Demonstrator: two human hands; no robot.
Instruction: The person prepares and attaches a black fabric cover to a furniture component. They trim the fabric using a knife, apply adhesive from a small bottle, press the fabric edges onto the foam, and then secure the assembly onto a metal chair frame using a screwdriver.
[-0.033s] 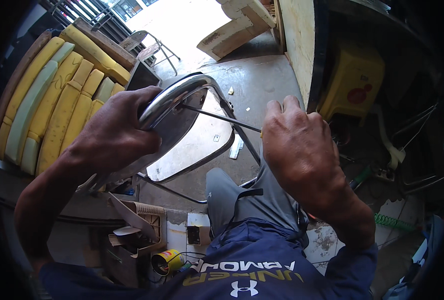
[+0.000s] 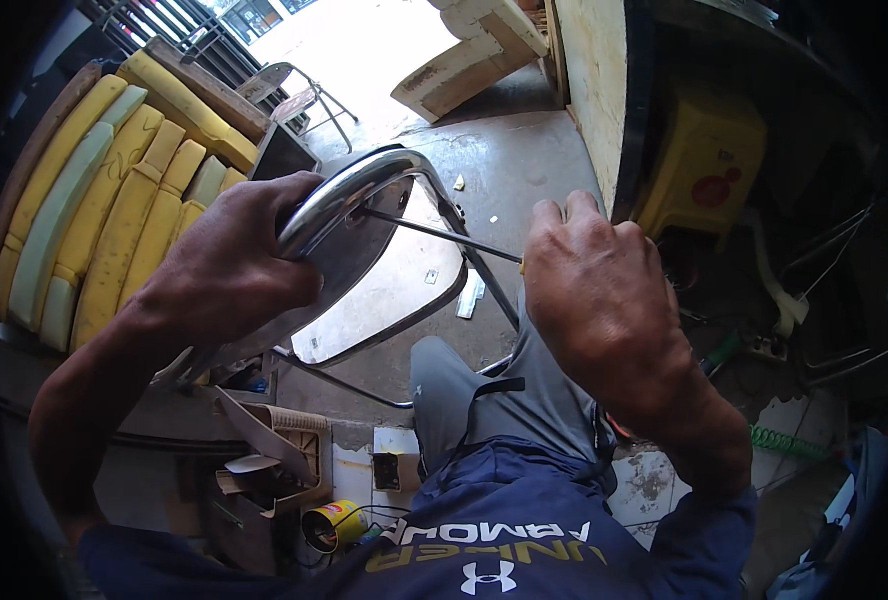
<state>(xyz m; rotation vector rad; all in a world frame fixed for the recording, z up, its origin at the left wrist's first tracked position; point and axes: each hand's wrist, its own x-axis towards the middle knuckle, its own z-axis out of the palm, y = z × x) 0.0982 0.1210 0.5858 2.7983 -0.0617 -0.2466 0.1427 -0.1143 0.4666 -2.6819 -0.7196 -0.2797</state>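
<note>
A chair with a chrome tube frame [image 2: 349, 188] stands tilted in front of me. My left hand [image 2: 229, 255] is wrapped round the top of its backrest [image 2: 339, 265], the thumb on the near side. In my right hand [image 2: 604, 295] is a screwdriver [image 2: 449, 236]; the fist hides most of its handle. The long thin shaft points left, its tip at the inner face of the backrest, just under the chrome tube. Below and beyond lies the pale seat panel [image 2: 389, 300] with a dark edge.
Yellow and greenish foam pads [image 2: 124, 200] are stacked at the left. A yellow plastic stool [image 2: 704, 165] stands at the right beside a wooden panel [image 2: 594, 90]. Nearer are a plastic crate [image 2: 299, 450], a yellow can [image 2: 334, 525] and a green coiled hose [image 2: 789, 443]. A folding chair [image 2: 309, 100] stands farther off.
</note>
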